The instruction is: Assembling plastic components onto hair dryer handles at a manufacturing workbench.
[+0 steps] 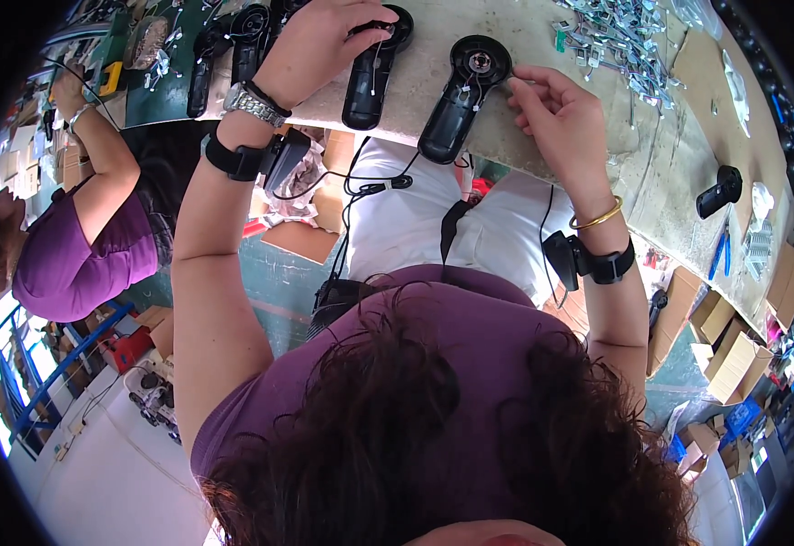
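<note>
On the table's front edge lies a black handheld-device housing (454, 114) with a round head, its inner side facing up. A small round metal part and thin wires show in it. My right hand (561, 118) is beside that head, fingers loosely bent and apart, thumb tip close to the rim. To the left lies a second black housing (366, 91) of the same shape, with a thin light wire along it. My left hand (324, 45) reaches over its head, thumb and fingers pinched together there. What they pinch is dark and mostly hidden.
Further left are more black housings (249, 45). A heap of small circuit boards with wires (620, 45) lies at the far right. Nearer are a black part (720, 191) and blue-handled pliers (721, 253). Another person in a purple top (96, 237) sits at the left.
</note>
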A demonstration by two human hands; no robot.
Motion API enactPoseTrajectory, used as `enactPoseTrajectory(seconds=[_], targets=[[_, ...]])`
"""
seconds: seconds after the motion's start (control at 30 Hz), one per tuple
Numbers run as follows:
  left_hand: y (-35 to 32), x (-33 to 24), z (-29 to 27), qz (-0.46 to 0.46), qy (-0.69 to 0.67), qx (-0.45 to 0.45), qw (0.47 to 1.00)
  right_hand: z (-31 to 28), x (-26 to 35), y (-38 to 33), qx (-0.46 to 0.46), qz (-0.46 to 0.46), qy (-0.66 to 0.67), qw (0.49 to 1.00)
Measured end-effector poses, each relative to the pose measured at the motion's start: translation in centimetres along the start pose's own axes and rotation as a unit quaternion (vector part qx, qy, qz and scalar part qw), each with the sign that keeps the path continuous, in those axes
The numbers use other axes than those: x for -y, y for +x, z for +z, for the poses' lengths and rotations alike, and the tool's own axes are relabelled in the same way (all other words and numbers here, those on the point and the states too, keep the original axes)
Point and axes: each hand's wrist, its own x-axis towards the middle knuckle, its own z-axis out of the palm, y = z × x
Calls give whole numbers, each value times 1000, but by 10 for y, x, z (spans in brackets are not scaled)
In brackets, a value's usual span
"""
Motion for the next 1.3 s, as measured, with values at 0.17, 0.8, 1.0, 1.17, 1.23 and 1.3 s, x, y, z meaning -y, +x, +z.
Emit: enactPoseTrajectory(seconds=[0.17,0.8,1.0,1.17,1.23,1.3], targets=[[1,21,18,170,-220,-147,949,1,-1,-1,6,0,0,1000],[-2,10,-4,49,-28,8,998,7,-6,3,19,-7,-8,1000],[1,5,-4,63,21,4,998,6,-7,3,19,-9,-22,1000],[8,30,14,250,-162,-110,948,6,-8,5,26,-9,-20,999],[3,27,8,211,-117,-77,967,5,-7,6,31,-4,-21,999],[2,16,-2,128,-27,-10,991,3,-7,7,32,-3,-23,999]])
